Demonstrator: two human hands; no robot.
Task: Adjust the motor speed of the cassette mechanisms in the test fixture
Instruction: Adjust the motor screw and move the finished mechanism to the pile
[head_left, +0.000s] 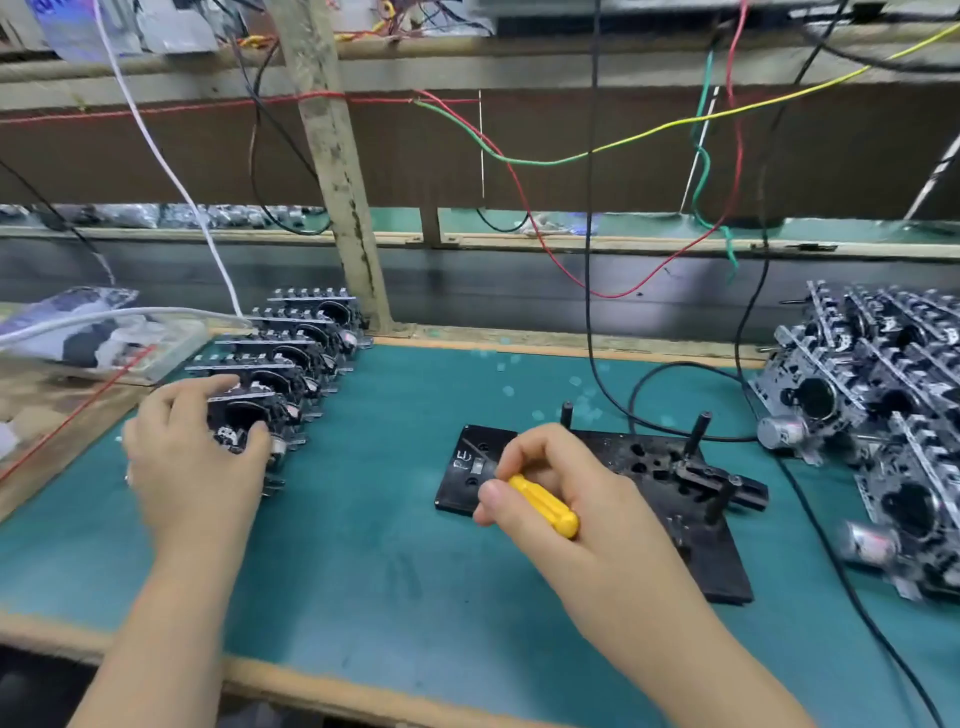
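Our left hand (192, 457) grips the nearest cassette mechanism (249, 423), right hand (566, 499) holds the yellow screwdriver (545, 506); we'd seat it squarely on the test fixture (644, 493) pegs first.

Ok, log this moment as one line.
left hand: grips nearest cassette mechanism in left row | right hand: holds yellow screwdriver | test fixture: no mechanism loaded

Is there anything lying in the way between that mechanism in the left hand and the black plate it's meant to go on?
Nothing visible does. The left hand grips the nearest black cassette mechanism, and only bare green mat lies between it and the black test fixture plate. The right hand, holding a yellow-handled screwdriver, hovers over the plate's near-left part.
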